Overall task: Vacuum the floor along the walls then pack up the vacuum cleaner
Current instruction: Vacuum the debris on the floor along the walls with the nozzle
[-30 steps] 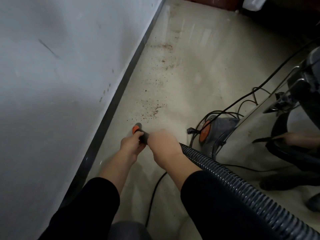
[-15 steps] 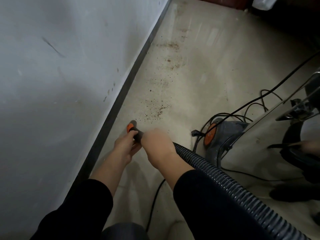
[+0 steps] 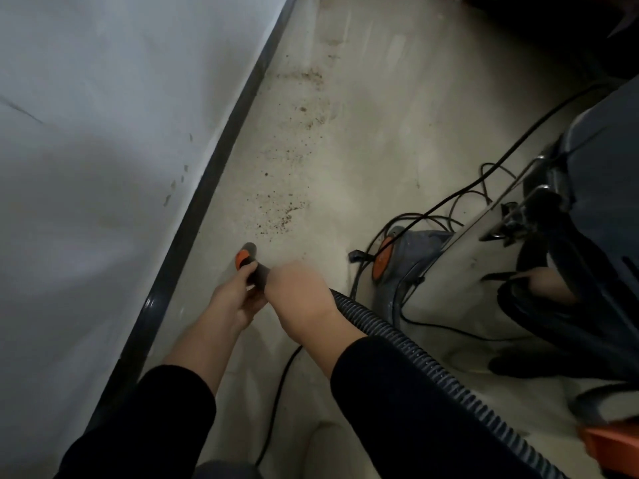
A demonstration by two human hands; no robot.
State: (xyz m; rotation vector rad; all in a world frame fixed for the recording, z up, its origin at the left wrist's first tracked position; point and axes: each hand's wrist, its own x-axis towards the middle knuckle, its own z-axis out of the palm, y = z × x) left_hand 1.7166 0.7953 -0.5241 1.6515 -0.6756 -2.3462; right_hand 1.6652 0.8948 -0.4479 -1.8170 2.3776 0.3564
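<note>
Barely shifted, left hand (image 3: 235,300) and right hand (image 3: 299,293) grip the nozzle (image 3: 248,258) near the baseboard (image 3: 193,216); crumbs (image 3: 283,217) speckle the floor (image 3: 380,133) ahead.

White wall (image 3: 103,133) running up the left, dark glossy baseboard (image 3: 207,174) at its foot, pale shiny floor (image 3: 397,115) dusted with brown specks (image 3: 283,212)

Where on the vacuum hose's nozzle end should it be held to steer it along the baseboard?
On the smooth grey tube just behind the orange collar, from above and behind, as the left hand and right hand do now. It looks rigid and slants down to the floor; the ribbed hose behind would likely flex.
</note>
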